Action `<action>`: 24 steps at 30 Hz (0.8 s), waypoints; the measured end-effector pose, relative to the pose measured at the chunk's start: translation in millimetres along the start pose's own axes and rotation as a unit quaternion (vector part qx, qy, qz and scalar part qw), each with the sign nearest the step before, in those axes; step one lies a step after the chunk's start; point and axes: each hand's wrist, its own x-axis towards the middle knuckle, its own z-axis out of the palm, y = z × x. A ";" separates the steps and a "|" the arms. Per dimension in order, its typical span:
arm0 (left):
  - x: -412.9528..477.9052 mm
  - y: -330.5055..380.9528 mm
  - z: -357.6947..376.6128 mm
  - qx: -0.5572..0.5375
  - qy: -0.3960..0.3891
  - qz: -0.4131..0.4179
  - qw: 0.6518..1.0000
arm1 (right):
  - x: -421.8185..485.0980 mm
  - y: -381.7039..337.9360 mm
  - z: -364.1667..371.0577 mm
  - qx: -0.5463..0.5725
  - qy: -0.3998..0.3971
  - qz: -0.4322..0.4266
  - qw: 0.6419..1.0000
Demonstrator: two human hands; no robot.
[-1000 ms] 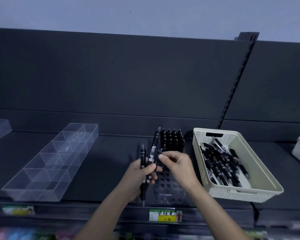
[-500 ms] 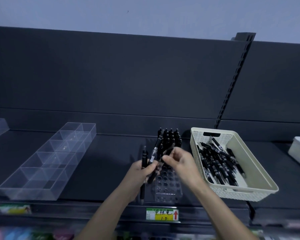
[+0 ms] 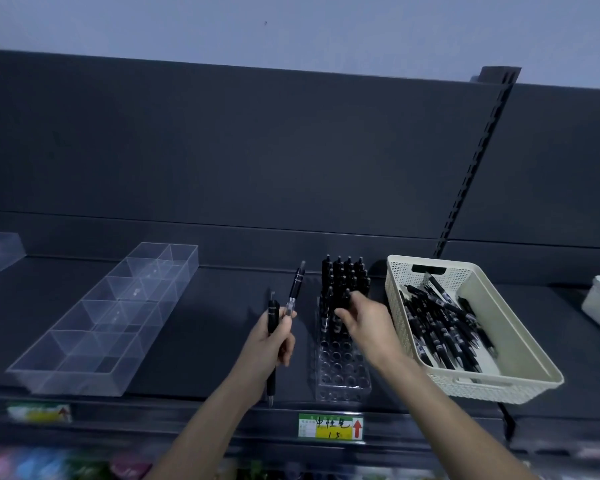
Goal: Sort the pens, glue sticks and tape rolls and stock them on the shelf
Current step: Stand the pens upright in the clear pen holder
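Head view: stocking pens (image 3: 343, 271) into clear rack (image 3: 342, 372) on shelf (image 3: 205, 323).
Right hand (image 3: 364, 320) pinching one upright pen (image 3: 346, 295) at rack's filled rear rows; left hand (image 3: 269, 344), just leftward, gripping two spare pens (image 3: 294, 292), axes near-vertical.

The left hand (image 3: 269, 344) holds two black click pens (image 3: 293, 296); the right hand (image 3: 364, 323) pinches one. One clear plastic pen rack with round holes (image 3: 340, 370) carries a crowded cluster of upright pens (image 3: 343, 271), four across the back row. One cream perforated plastic basket (image 3: 499, 388) holds a heap of loose pens (image 3: 437, 327), too overlapped to count. There are two clear plastic trays (image 3: 84, 375) and two shelf price labels (image 3: 330, 426).
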 end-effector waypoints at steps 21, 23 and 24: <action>3.8 4.0 22.5 0.061 -0.114 0.041 0.991 | -28.9 -20.7 -22.5 0.282 -0.004 0.035 0.959; 4.2 4.2 27.6 0.072 -0.122 0.054 0.988 | -27.9 -19.9 -25.1 0.306 -0.021 0.045 0.951; 4.4 4.2 30.0 0.081 -0.120 0.061 0.988 | -28.0 -18.1 -26.4 0.313 -0.019 0.057 0.948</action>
